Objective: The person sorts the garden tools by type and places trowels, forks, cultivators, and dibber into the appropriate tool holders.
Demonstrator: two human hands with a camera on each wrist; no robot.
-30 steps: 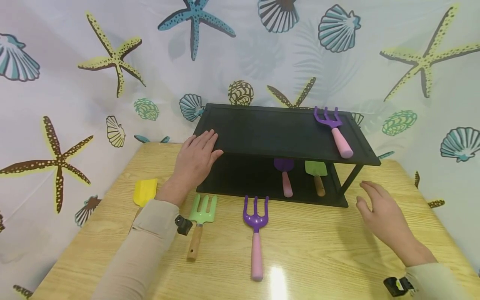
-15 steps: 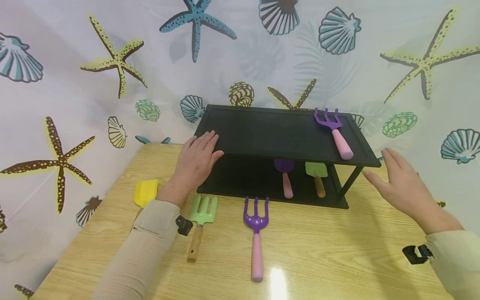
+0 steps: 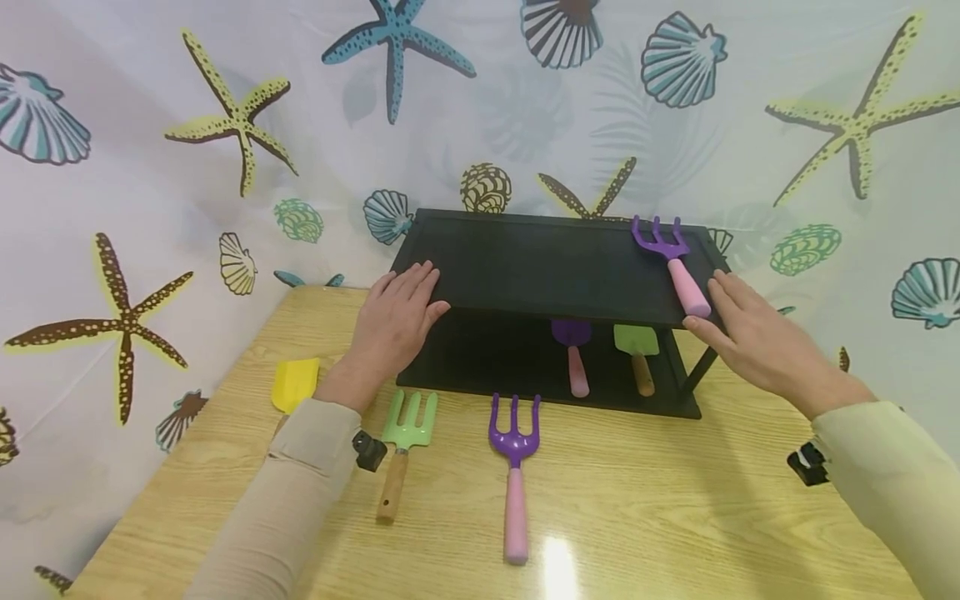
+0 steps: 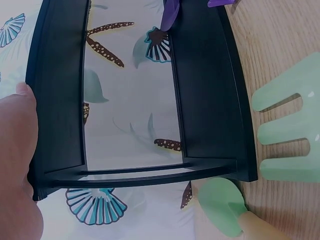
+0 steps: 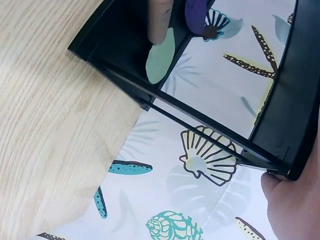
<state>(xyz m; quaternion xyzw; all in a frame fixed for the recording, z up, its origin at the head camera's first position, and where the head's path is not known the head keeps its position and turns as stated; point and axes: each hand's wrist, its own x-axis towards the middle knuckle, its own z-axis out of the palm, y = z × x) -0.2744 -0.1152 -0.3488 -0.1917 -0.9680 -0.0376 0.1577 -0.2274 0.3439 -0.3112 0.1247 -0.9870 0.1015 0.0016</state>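
A two-tier black shelf [image 3: 510, 258] stands on the table. My left hand [image 3: 397, 325] lies with straight fingers on the left end of its top board. My right hand [image 3: 757, 337] rests on the right end, fingers extended over the board and thumb by the front edge. Near that thumb, a purple hand fork [image 3: 678, 271] with a pink handle lies on the top tier. On the lower tier are a purple trowel [image 3: 577, 371] with a pink handle and a green trowel [image 3: 637, 342] with a wooden handle.
In front of the shelf lie a green hand fork [image 3: 405, 429] and another purple hand fork [image 3: 515, 492]. A yellow tool [image 3: 295, 383] lies at left, partly behind my forearm. The left wrist view shows another green trowel [image 4: 220, 205]. A patterned cloth [image 3: 480, 100] hangs behind.
My right hand has risen from beside the shelf, swung out to the right, then come left onto the right end of the top board. My left hand has stayed in place.
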